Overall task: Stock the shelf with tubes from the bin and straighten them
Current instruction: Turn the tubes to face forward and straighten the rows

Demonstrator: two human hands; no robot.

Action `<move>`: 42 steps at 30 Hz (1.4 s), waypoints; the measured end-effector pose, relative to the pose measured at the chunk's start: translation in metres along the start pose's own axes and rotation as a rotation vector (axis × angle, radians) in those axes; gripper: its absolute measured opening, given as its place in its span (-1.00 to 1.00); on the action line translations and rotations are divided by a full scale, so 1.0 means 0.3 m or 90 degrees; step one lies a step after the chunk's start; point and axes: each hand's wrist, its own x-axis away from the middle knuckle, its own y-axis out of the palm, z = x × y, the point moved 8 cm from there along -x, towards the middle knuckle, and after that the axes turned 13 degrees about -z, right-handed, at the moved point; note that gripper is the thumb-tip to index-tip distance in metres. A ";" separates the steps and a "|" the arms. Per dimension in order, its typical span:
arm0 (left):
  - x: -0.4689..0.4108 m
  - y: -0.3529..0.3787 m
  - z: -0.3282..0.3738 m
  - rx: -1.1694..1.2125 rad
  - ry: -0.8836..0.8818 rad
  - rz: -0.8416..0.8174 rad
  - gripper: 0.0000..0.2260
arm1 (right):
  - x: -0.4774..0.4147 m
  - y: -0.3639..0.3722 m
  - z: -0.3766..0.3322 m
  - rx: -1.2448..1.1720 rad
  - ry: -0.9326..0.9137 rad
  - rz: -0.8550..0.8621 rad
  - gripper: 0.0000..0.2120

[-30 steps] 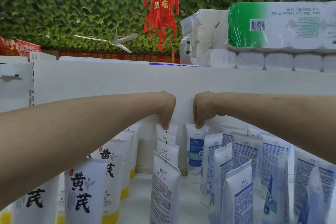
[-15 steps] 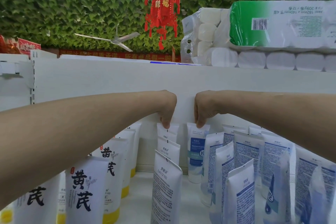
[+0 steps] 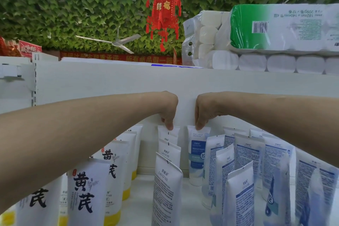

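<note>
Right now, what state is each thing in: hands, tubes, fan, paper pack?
Left hand, pinches the top seam of the rear white tube.
Right hand, pinches the top seam of the blue-label tube.
Rear white tube, upright.
Blue-label tube, upright, cap down, front facing out.
Yellow-capped tubes, upright in a row.
Ceiling fan, blades sharp, seemingly still.
Toilet paper pack, wrapped, lying flat.

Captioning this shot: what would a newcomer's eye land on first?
Mid-frame, the left hand pinches a white tube and the right hand a blue-labelled tube, both by their tops. Above hangs a red lantern against green leaves; toilet paper packs sit upper right.
</note>
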 end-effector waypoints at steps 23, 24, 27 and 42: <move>0.149 0.032 0.010 0.080 -0.063 -0.141 -0.63 | 0.197 0.039 0.055 0.056 0.072 -0.128 -0.63; 0.148 0.035 0.012 0.080 -0.061 -0.147 -0.63 | 0.192 0.043 0.055 0.057 0.071 -0.133 -0.63; 0.149 0.042 0.014 0.079 -0.062 -0.164 -0.65 | 0.182 0.056 0.050 0.068 0.065 -0.147 -0.61; 0.185 0.041 0.033 0.110 -0.007 -0.109 -0.63 | 0.160 0.033 -0.034 0.027 -0.017 -0.044 -0.52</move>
